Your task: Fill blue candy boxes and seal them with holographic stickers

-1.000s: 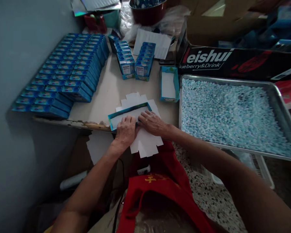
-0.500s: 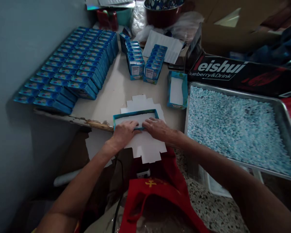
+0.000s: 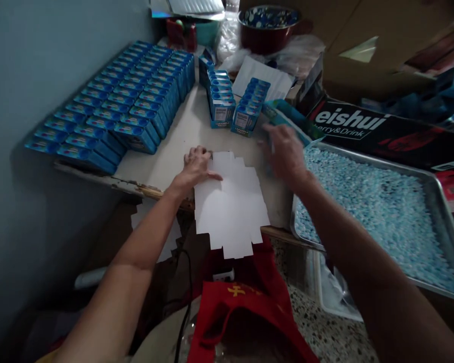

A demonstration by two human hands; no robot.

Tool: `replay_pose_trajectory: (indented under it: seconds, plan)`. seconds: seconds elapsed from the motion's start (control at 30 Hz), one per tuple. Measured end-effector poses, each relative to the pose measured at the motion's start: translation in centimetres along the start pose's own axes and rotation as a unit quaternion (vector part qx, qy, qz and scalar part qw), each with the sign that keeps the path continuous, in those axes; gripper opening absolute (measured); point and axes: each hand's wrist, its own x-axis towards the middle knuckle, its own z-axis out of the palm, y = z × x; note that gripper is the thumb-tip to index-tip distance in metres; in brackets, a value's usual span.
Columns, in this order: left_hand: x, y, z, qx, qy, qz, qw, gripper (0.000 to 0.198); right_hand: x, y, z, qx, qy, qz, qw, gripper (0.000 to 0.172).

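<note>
My left hand (image 3: 197,167) rests at the left edge of a flat white cut-out carton blank (image 3: 232,206). Its thumb lies stretched over the blank, apart from the bent fingers. My right hand (image 3: 285,151) is blurred above the table's right side, its fingers apart and pointing left. Just beyond it, a blue open carton tray (image 3: 293,121) sits at a slant beside the metal pan. A bluish smear shows near the right fingers; what it is I cannot make out. The blank overhangs the table's front edge.
Rows of blue boxes (image 3: 124,101) fill the left side. Two short rows of similar boxes (image 3: 221,101) stand mid-table. A metal pan (image 3: 382,196) of pale blue pieces lies right, before a black carton (image 3: 363,123). A dark red bowl (image 3: 268,30) is behind.
Both hands have left the blue carton tray they held over the white blank. My right hand moved right and away; my left shifted slightly away. A blue tray now lies slanted near the pan.
</note>
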Motion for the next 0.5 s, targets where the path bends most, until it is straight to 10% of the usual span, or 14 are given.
replay_pose_trajectory:
  seconds: [0.2,0.5]
  plan:
    - [0.0,-0.8,0.1,0.019,-0.014,-0.015,1.0,0.078,0.3,-3.8,6.1,-0.004,-0.225,-0.021,0.974,0.081]
    - [-2.3,-1.3,1.7,-0.056,0.088,-0.035,0.994,0.102,1.4,-2.4,7.2,0.054,-0.162,-0.055,0.984,0.034]
